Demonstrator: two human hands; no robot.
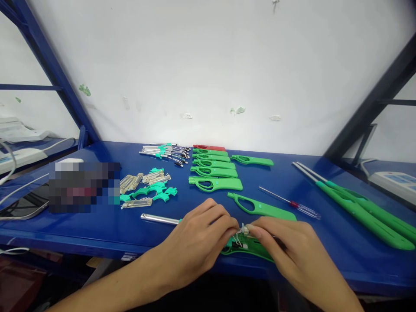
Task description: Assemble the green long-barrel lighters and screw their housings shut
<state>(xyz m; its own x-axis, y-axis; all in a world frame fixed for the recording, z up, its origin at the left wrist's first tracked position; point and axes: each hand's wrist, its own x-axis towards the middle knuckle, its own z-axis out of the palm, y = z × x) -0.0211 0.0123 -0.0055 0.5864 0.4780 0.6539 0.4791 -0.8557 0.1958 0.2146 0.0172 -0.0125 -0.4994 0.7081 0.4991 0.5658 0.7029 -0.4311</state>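
An opened green lighter shell half (256,249) lies at the bench's front edge, with thin pale wires and a small black connector (236,245) inside. A metal lighter tube (159,219) sticks out to its left, partly under my left hand. My left hand (203,236) is closed, its fingertips pinched by a small whitish fitting (243,229); what exactly they grip is hidden. From the other side, my right hand (289,242) pinches a clear fuel tank, mostly covered by its fingers, with the fitting at its end. Just behind lies another green shell half (263,208).
Green shell halves (214,184) and a red one (209,147) line up at the back. Clear fuel tanks (138,203), teal clips (158,187) and metal tubes with wires (156,151) lie left. A screwdriver (303,209) and two assembled lighters (360,201) lie right.
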